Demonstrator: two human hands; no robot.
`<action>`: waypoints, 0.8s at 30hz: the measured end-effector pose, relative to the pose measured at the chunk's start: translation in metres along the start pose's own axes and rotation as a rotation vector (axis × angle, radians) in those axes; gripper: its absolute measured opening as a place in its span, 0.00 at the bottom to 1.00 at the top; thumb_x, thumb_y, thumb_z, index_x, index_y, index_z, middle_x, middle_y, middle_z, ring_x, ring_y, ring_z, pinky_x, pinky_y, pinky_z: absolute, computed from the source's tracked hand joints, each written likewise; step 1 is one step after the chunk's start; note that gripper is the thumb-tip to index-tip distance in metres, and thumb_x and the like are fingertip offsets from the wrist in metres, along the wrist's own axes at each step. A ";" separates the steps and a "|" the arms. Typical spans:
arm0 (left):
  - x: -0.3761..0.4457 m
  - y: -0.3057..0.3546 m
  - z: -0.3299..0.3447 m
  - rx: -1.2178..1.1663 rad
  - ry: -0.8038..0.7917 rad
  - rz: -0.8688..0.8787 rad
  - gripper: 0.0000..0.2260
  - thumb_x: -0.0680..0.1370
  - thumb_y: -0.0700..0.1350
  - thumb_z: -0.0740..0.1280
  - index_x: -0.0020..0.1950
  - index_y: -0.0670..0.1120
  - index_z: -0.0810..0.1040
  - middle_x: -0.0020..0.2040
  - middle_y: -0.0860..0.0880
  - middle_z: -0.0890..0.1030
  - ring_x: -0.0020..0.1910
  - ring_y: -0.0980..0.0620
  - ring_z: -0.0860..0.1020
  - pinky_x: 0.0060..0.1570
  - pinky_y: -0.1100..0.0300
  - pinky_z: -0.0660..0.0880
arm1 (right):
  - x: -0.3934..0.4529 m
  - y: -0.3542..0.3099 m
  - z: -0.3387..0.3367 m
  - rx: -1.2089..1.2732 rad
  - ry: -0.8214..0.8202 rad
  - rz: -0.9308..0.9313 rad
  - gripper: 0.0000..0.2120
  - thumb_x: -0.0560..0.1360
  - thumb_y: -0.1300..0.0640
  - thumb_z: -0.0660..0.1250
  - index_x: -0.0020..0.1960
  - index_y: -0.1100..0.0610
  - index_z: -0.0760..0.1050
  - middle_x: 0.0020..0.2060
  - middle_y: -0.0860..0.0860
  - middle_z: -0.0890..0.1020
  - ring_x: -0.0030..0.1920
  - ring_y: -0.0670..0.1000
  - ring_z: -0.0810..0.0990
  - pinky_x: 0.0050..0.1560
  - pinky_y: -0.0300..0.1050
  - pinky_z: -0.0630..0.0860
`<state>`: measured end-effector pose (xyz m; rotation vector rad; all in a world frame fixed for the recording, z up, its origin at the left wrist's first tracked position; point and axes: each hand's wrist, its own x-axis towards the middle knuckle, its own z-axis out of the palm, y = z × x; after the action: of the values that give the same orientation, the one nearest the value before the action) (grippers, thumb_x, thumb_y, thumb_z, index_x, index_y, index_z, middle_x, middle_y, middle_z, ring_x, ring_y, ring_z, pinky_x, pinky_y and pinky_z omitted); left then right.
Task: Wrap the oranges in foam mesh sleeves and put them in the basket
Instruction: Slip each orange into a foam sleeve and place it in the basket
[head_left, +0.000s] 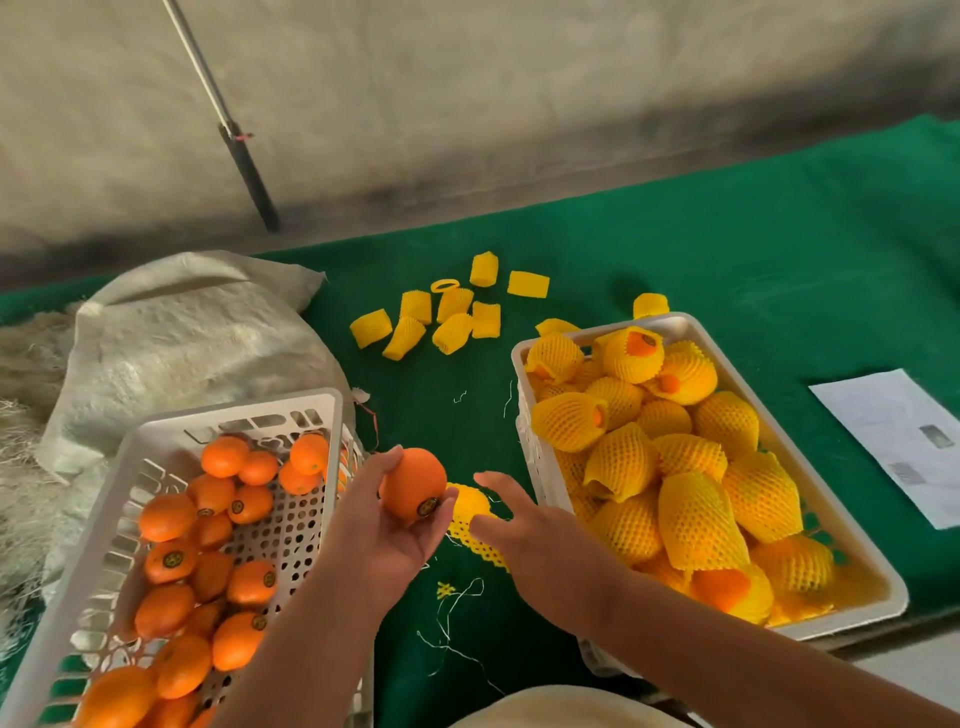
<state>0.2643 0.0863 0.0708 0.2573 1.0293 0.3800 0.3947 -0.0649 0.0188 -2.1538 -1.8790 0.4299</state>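
My left hand (387, 525) holds a bare orange (413, 480) with a dark sticker, just right of the white basket (156, 436) of several unwrapped oranges (208, 551). My right hand (524, 535) grips a yellow foam mesh sleeve (470, 514) that lies against the green cloth right beside the held orange. The white basket at the right (524, 353) is piled with several oranges in yellow sleeves (675, 467). Several loose sleeves (447, 312) lie farther back on the cloth.
A green cloth (779, 249) covers the table. A burlap sack (176, 332) lies at the back left. A white paper sheet (904, 436) rests at the right edge. A dark pole (249, 171) leans behind the table. Loose threads (457, 613) lie near me.
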 end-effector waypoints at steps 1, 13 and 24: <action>-0.001 -0.001 0.004 -0.011 0.005 0.009 0.26 0.76 0.50 0.76 0.68 0.41 0.73 0.61 0.34 0.78 0.41 0.36 0.86 0.36 0.49 0.85 | 0.000 0.000 -0.001 -0.002 -0.003 -0.001 0.29 0.68 0.67 0.75 0.62 0.46 0.70 0.80 0.56 0.57 0.36 0.50 0.84 0.34 0.32 0.66; -0.001 -0.019 0.038 0.059 0.078 0.136 0.25 0.74 0.49 0.78 0.66 0.44 0.73 0.64 0.35 0.75 0.45 0.33 0.86 0.37 0.49 0.84 | 0.001 -0.003 0.005 -0.043 -0.080 0.029 0.20 0.74 0.66 0.68 0.64 0.53 0.74 0.81 0.60 0.56 0.38 0.56 0.84 0.37 0.47 0.77; 0.003 -0.055 0.021 0.291 0.055 0.284 0.19 0.75 0.53 0.77 0.59 0.44 0.78 0.44 0.39 0.86 0.41 0.40 0.86 0.31 0.55 0.82 | 0.012 0.014 0.012 0.479 0.136 0.252 0.26 0.76 0.56 0.71 0.72 0.47 0.68 0.68 0.42 0.69 0.58 0.48 0.76 0.59 0.40 0.78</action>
<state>0.2944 0.0377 0.0579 0.6618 1.1044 0.4949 0.4044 -0.0546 0.0013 -2.0270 -1.2742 0.6845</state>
